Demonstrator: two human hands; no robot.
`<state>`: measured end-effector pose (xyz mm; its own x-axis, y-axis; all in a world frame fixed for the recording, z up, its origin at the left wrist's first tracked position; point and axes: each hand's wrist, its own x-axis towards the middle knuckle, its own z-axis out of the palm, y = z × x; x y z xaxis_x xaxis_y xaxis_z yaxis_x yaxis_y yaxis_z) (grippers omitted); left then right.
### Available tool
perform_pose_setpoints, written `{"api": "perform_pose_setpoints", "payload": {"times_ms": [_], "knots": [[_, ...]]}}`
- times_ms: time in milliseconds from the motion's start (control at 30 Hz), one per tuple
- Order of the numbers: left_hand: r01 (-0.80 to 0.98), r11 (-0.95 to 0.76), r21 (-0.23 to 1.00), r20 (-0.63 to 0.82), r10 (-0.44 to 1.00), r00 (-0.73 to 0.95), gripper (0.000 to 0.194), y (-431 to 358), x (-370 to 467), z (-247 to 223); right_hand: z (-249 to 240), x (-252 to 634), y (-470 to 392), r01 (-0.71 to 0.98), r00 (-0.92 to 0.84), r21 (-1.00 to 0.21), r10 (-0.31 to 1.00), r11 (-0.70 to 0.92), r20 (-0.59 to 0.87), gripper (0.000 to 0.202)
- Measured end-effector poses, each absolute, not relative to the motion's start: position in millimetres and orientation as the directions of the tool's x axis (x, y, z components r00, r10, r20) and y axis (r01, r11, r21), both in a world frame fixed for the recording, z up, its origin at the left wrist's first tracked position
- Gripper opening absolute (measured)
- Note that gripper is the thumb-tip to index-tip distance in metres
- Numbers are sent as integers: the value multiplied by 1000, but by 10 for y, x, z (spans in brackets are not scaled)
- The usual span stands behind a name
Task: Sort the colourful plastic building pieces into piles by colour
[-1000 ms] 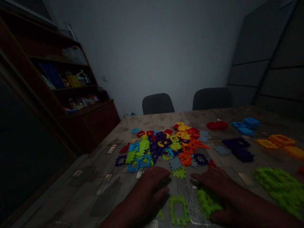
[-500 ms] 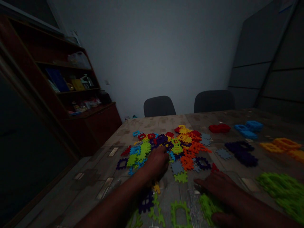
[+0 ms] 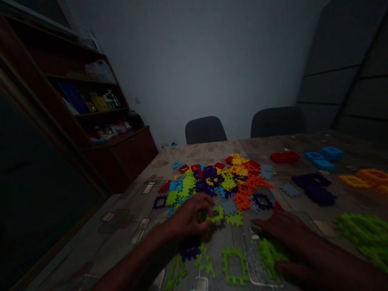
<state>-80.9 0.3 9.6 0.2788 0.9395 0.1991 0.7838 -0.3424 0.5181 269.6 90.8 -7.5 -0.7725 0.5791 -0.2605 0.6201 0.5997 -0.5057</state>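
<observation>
My left hand (image 3: pixel 194 214) pinches a lime-green frame-shaped interlocking piece (image 3: pixel 217 215) between thumb and fingers, just over the near side of a mixed heap of toothed plastic pieces (image 3: pixel 209 173). To the right, my right hand (image 3: pixel 285 234) rests low with its fingers stretched out and its thumb apart. Lime-green pieces (image 3: pixel 269 256) lie between that thumb and the fingers, partly hidden by the hand. A small red piece (image 3: pixel 277 207) shows just beyond its knuckles. Nearest me lie a green square frame (image 3: pixel 235 266) and a dark purple piece (image 3: pixel 190 251) partly under my left forearm.
Along the right stand groups sorted by colour: red (image 3: pixel 284 157), blue (image 3: pixel 325 157), dark purple (image 3: pixel 315 188), yellow-orange (image 3: pixel 366 178) and green (image 3: pixel 363 236). Two dark chairs (image 3: pixel 206 130) stand behind the patterned table (image 3: pixel 121 226). A wooden shelf unit (image 3: pixel 121 157) is at the left.
My left hand has drawn back a little from the heap, and a green frame piece now shows in its fingers. The right hand stays in about the same place. The view has shifted slightly.
</observation>
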Motion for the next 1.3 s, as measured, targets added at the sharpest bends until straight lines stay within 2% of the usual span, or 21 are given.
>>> {"api": "perform_pose_setpoints", "payload": {"times_ms": [133, 200, 300, 433, 467, 567, 633, 767, 933, 1000, 1100, 1300], "knots": [[713, -422, 560, 156, 899, 410, 34, -347, -700, 108, 13, 2655, 896, 607, -786, -495, 561, 622, -259, 75], [693, -425, 582, 162, 896, 413, 41, -425, -715, 90, 24, 2653, 896, 571, -808, -515, 548, 640, -215, 74], [706, -342, 620, 198, 939, 281, 38, -455, -776, 44, -34, 2682, 912, 551, -814, -534, 554, 642, -173, 74], [751, -227, 620, 183, 973, 143, 18, -476, -748, 16, -122, 2731, 951, 574, -802, -506, 568, 644, -187, 75], [762, -204, 614, 161, 978, 132, 20, -488, -710, 19, -134, 2742, 961, 572, -804, -501, 565, 649, -186, 75], [820, -122, 560, 59, 992, 108, 52, -528, -562, 33, -172, 2776, 989, 561, -809, -510, 561, 652, -174, 73], [860, -82, 503, -1, 995, 95, 65, -542, -476, 26, -219, 2798, 1004, 557, -807, -512, 572, 654, -149, 74], [882, -83, 464, 2, 996, 92, 72, -546, -413, -36, -321, 2838, 1014, 535, -810, -508, 581, 675, -80, 74], [820, -48, 571, -6, 998, 63, 83, -572, -444, -19, -318, 2837, 1010, 534, -811, -520, 578, 666, -93, 75], [774, -83, 627, 10, 995, 99, 85, -583, -430, 41, -300, 2823, 1005, 518, -817, -512, 573, 686, -60, 76], [701, -228, 676, 46, 962, 269, 86, -570, -364, 129, -291, 2812, 995, 500, -822, -504, 569, 705, -19, 76], [572, -485, 661, 146, 831, 536, 84, -420, -243, 140, -239, 2820, 1007, 497, -832, -499, 554, 710, -41, 69]]}}
